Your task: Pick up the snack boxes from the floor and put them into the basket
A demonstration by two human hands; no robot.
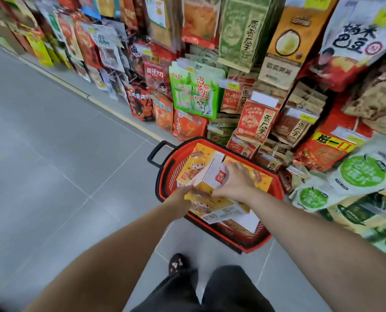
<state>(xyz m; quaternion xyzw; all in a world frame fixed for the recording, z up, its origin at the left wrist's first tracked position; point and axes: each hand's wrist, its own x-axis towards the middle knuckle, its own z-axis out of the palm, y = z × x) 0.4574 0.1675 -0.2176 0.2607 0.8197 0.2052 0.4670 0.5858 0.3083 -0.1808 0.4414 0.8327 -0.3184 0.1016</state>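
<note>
A red plastic basket (pixel 162 176) with a black handle stands on the grey tiled floor beside the shelves. Several yellow and white snack boxes lie inside it. Over the basket, both my hands hold one yellow and white snack box (pixel 202 171) that stands tilted on the others. My left hand (pixel 180 197) grips its near left corner. My right hand (pixel 234 183) lies over its right side with fingers curled on the top edge. Another box (pixel 221 209) lies flat beneath them, and a third (pixel 260 179) shows past my right hand.
Hanging bags of snacks and seeds (pixel 259 122) fill the shelves on the right, down to floor level, close to the basket's far side. Grey floor tiles (pixel 52 154) stretch out to the left. My legs and one shoe (pixel 176 264) are below the basket.
</note>
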